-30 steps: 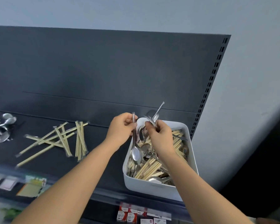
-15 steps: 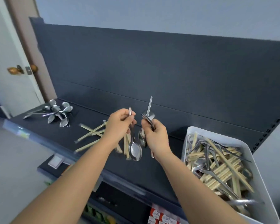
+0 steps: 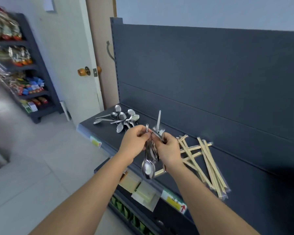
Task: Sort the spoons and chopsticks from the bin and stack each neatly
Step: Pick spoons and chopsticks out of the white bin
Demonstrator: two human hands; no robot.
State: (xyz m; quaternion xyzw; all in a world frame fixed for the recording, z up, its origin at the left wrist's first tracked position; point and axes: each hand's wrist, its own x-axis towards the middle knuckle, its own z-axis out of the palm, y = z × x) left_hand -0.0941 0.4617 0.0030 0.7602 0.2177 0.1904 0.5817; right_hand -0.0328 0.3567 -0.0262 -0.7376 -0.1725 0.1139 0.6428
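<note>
My left hand (image 3: 135, 143) pinches the handles of a couple of metal spoons (image 3: 148, 167) whose bowls hang down. My right hand (image 3: 168, 150) grips more spoons close beside it, with one handle (image 3: 158, 120) sticking straight up. Both hands are held together above the front of the dark shelf (image 3: 241, 168). A loose pile of spoons (image 3: 121, 118) lies at the shelf's far left end. Wrapped wooden chopsticks (image 3: 205, 160) lie scattered on the shelf just right of my hands. The bin is out of view.
The shelf's dark back panel (image 3: 210, 73) rises behind. A white door with a wooden knob (image 3: 82, 72) stands to the left. A snack rack (image 3: 22, 68) fills the far left. Price labels (image 3: 175, 201) line the shelf's front edge, with goods on the shelf below.
My view and both hands have swung left, away from the bin, which has left the frame. The spoons stay in both hands, now close to the spoon pile.
</note>
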